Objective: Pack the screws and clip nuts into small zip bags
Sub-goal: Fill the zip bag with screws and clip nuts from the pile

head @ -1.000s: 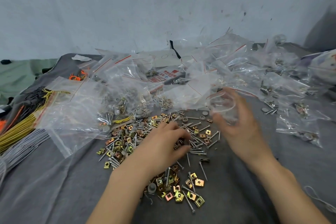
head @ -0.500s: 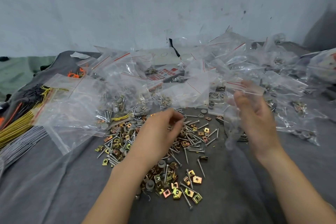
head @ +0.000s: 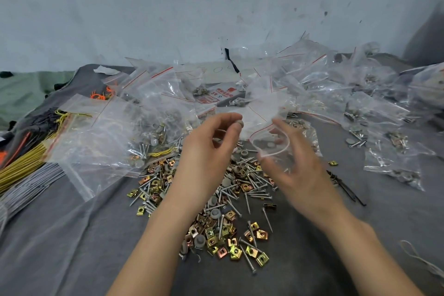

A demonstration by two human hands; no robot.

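A loose heap of silver screws (head: 254, 191), gold clip nuts (head: 236, 249) and grey washers lies on the grey cloth (head: 72, 243) in front of me. My left hand (head: 206, 158) is raised over the heap and pinches a small grey washer (head: 239, 124) between thumb and fingertips. My right hand (head: 298, 170) holds a small clear zip bag (head: 269, 142) with its mouth spread open, just right of the left hand's fingertips. A few grey pieces lie inside the bag.
Empty and filled zip bags (head: 168, 94) with red seal lines are piled behind the heap and to the right (head: 374, 113). Bundles of yellow, grey and black ties (head: 26, 163) lie at the left. A pale wall rises close behind.
My left hand rose from the heap with a grey washer. My right hand brought a zip bag in from the right and now holds its mouth open beside the left fingertips.
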